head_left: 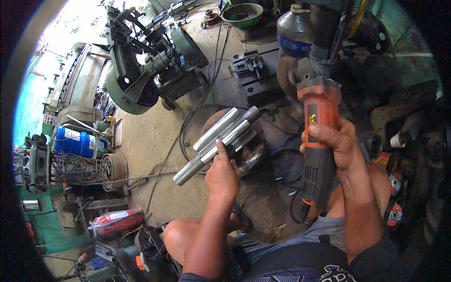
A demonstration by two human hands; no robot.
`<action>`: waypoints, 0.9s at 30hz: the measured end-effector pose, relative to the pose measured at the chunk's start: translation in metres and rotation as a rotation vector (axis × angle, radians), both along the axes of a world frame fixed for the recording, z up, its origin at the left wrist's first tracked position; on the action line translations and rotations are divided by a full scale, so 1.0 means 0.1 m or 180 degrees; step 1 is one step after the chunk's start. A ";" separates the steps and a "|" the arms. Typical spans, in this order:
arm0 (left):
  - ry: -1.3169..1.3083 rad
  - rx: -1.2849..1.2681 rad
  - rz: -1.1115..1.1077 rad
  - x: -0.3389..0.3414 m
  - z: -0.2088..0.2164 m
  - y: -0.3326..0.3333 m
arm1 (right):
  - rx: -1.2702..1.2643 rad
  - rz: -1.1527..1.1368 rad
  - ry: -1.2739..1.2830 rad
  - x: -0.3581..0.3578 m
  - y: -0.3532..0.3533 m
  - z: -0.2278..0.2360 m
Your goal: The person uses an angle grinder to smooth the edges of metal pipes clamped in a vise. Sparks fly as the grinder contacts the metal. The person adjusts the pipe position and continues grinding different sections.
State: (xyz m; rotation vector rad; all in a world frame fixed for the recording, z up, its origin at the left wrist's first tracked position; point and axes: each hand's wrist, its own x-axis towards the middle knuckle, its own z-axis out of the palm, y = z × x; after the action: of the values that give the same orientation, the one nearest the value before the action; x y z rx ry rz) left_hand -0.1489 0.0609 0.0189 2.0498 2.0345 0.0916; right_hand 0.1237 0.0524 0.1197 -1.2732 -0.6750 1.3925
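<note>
My right hand (345, 141) is wrapped around the body of an orange-and-black angle grinder (321, 115), held upright with its head pointing away from me. The grinder's disc (287, 76) faces left; whether it spins cannot be told. A shiny metal shaft with thick lengthwise lobes (225, 131) lies tilted across a round metal block (253, 157) on the floor. The index finger of my left hand (222, 176) stretches out and touches one of the lobes. Its thumb is beside it, while the other fingers are mostly hidden.
A heavy machine with a round guard (136, 89) stands at the far left. Beyond the shaft sits a dark metal vise (253, 68), near a large jug (295, 33). Cables (181, 136) run over the floor. A blue bucket (75, 141) and a red wrapped bundle (117, 221) are on the left.
</note>
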 end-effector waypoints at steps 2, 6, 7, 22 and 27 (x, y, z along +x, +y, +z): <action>0.0029 0.0010 0.0013 0.00 0.00 -0.02 | -0.0039 0.0030 -0.0009 -0.02 0.00 0.00; -0.0008 0.0060 0.0019 -0.02 -0.02 -0.07 | -0.0138 0.0028 -0.0103 -0.04 -0.01 0.00; 0.0003 0.0039 0.0018 -0.02 -0.02 -0.10 | -0.0126 0.0021 -0.0094 -0.05 -0.01 0.00; -0.0309 0.0153 -0.0200 0.05 -0.01 -0.12 | 0.0042 0.0084 -0.0094 -0.16 -0.05 -0.05; -0.0116 0.0791 -0.0870 0.12 0.02 -0.11 | -0.0108 0.0157 -0.0090 -0.11 -0.01 -0.05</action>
State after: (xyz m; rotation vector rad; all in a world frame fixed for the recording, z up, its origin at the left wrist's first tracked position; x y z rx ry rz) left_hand -0.1370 0.0502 0.0211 2.4357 1.7769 0.3432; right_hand 0.1123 0.0512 0.1151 -1.3128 -0.7091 1.4339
